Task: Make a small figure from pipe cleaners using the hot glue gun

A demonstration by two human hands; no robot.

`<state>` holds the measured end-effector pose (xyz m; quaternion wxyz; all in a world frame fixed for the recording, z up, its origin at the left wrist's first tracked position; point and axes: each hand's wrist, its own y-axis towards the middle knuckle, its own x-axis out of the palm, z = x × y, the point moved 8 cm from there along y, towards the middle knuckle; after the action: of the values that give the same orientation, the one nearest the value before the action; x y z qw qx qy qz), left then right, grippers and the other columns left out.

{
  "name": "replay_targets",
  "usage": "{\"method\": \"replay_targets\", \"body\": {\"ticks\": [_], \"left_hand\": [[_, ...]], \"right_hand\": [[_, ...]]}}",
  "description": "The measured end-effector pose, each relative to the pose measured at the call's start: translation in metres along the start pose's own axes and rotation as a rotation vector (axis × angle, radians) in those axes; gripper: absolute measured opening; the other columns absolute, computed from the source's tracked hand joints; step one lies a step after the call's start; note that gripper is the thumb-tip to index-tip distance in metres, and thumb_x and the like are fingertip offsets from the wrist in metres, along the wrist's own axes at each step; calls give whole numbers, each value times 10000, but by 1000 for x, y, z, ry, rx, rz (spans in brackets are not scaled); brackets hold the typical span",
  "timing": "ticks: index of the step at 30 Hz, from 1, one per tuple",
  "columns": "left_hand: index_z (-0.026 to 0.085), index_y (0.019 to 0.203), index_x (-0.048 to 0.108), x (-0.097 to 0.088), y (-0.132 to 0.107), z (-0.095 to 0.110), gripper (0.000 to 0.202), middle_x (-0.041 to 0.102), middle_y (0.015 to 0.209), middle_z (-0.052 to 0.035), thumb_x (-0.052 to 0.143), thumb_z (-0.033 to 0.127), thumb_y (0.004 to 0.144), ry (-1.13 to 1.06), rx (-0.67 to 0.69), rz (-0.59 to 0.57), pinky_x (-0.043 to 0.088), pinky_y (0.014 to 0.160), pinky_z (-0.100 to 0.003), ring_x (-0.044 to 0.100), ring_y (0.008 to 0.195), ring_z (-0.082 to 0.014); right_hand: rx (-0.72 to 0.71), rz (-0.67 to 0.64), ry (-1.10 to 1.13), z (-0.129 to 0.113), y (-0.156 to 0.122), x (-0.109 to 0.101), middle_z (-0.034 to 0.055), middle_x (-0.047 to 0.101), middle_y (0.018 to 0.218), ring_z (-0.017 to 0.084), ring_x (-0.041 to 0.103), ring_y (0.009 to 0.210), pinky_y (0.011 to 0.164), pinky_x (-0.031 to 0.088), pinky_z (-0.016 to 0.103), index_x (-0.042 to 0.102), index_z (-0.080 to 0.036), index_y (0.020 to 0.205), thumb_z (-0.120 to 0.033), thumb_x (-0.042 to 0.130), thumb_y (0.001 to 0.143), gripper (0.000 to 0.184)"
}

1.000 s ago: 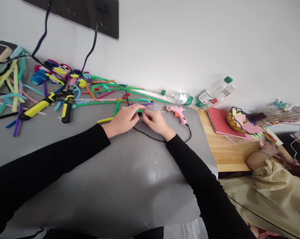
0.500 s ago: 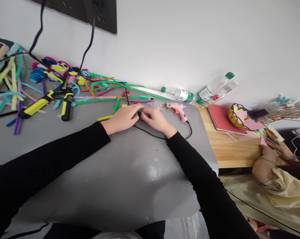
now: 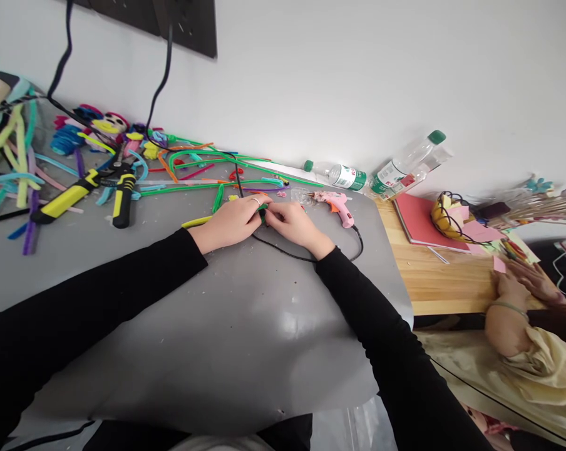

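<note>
My left hand [image 3: 231, 221] and my right hand [image 3: 299, 224] meet above the grey table, fingertips almost touching. Both are closed in a pinch around a small dark green piece [image 3: 263, 213], mostly hidden by the fingers; it looks like fuzzy pipe cleaner. A yellow pipe cleaner [image 3: 196, 222] pokes out beside my left hand, and a short green pipe cleaner [image 3: 218, 198] lies just behind it. Right of my right hand rests a pink glue gun [image 3: 338, 207], its black cord [image 3: 287, 252] looping below my hands.
Yellow-black pliers [image 3: 123, 197], loose pipe cleaners [image 3: 28, 175] and fuzzy figures [image 3: 109, 125] crowd the left and back. Plastic bottles [image 3: 344, 175] lie by the wall. On the wooden table [image 3: 428, 288] at right are a red folder [image 3: 419, 222], a basket [image 3: 447, 219] and another person's hands [image 3: 513, 282].
My hands keep their pinch on the green piece with hardly any movement. The view has shifted slightly. At right, the other person's hand and arm have moved a little.
</note>
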<state>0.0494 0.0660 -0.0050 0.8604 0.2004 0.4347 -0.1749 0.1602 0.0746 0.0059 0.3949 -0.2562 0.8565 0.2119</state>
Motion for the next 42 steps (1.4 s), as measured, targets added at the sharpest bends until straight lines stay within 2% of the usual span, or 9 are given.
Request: {"method": "replay_targets", "body": {"ticks": [7,12,17,21,26,31,33,37,42], "left_hand": [[171,1351,643,-2,0,2,485,726,1332,-118,407,151,927,-13,39,38,549,1004,-408,713,1158,-287],[165,1399,606,-5,-1,6,528,683,1401,-124,451,133,896,-71,124,87,535,1056,-401,685,1223,-282],[170,1444,556,-5,-2,5,525,669,1400,-125,473,177,925,-99,136,88,555,1013,-396,715,1120,-263],[159,1494,503,-7,-1,3,542,662,1424,-135,389,145,964,-112,101,111,529,1060,-408,680,1241,-273],[218,1536,475,-4,2,0,641,753,1200,-90,466,122,902,-49,37,82,563,936,-399,740,1070,-281],[227,1491,519,-9,1,2,541,754,1180,-88,491,214,951,-84,21,119,550,902,-390,742,1007,-284],[224,1482,523,-10,0,4,526,759,1078,-76,492,231,956,-104,9,121,541,857,-374,739,907,-269],[197,1479,514,-12,-2,8,524,687,774,-10,493,246,957,-124,9,113,495,726,-326,670,674,-225],[185,1449,530,-17,-4,11,494,653,721,7,487,256,962,-149,7,145,458,676,-301,656,659,-212]], "right_hand": [[-9,5,9,0,0,0,-49,401,614,108,338,591,634,271,276,418,-213,689,-248,457,956,272],[-25,30,22,1,0,-1,-55,359,601,109,297,571,616,263,278,366,-224,683,-271,451,971,303],[-37,77,31,2,-2,-4,-56,364,604,113,301,576,613,270,276,349,-232,708,-286,459,976,295],[-4,115,60,4,-2,-9,-57,414,621,114,335,569,610,284,274,385,-235,761,-337,473,983,259],[1,120,61,6,-3,-8,-74,432,600,115,384,563,620,311,265,410,-238,800,-369,570,918,238],[-1,156,35,3,-4,-10,-62,441,623,124,383,570,625,313,269,418,-238,824,-306,507,939,161],[4,149,32,2,-5,-11,-61,434,626,127,374,568,620,309,271,431,-237,840,-293,498,949,139],[13,154,39,2,-5,-13,-60,446,637,131,377,572,616,315,271,492,-227,902,-284,486,970,89],[23,163,31,3,-5,-16,-53,482,651,131,403,583,628,328,274,538,-216,948,-300,487,999,111]]}}
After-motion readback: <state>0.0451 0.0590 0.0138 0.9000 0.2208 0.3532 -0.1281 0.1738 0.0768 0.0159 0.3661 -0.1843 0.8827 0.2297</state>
